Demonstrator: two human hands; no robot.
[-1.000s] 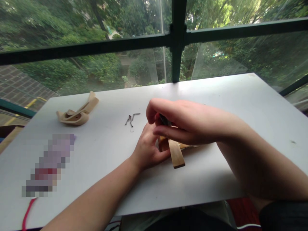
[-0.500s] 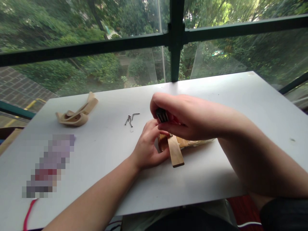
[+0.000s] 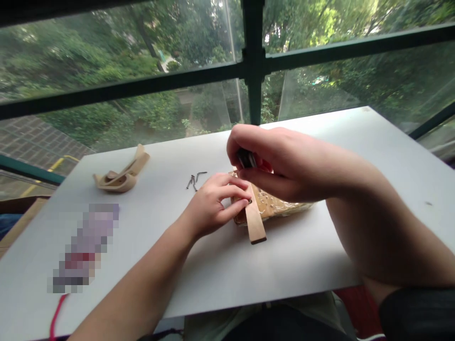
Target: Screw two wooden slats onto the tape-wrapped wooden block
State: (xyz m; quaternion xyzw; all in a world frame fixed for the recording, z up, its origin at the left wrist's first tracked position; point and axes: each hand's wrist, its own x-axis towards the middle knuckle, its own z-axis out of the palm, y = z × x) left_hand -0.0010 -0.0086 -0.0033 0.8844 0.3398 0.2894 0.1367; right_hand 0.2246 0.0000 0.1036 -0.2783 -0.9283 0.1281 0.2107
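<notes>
A flat wooden strip point(image 3: 256, 225) lies across a tan block point(image 3: 272, 201) that looks wrapped in clear plastic and has small raised spots. My left hand point(image 3: 215, 203) is closed, its thumb and fingertips gathered on the strip beside a small dark hole or screw. Just above the block, my right hand point(image 3: 280, 163) is wrapped around a black tool handle point(image 3: 246, 158). The working end of that tool is hidden, so its exact kind does not show. Several screws point(image 3: 194, 180) lie loose on the table beyond my left hand.
A curved wooden piece point(image 3: 122, 173) rests at the far left of the white table point(image 3: 199, 279). A blurred-out purple object point(image 3: 85, 246) with a red cord point(image 3: 57, 315) lies nearer on the left. Windows stand behind the table; a cardboard box point(image 3: 24, 220) is at its left edge.
My left hand has shifted from around the block to the strip, fingertips drawn in by the hole. My right hand with the black handle has risen slightly, uncovering more of the block. The view has shifted a little.
</notes>
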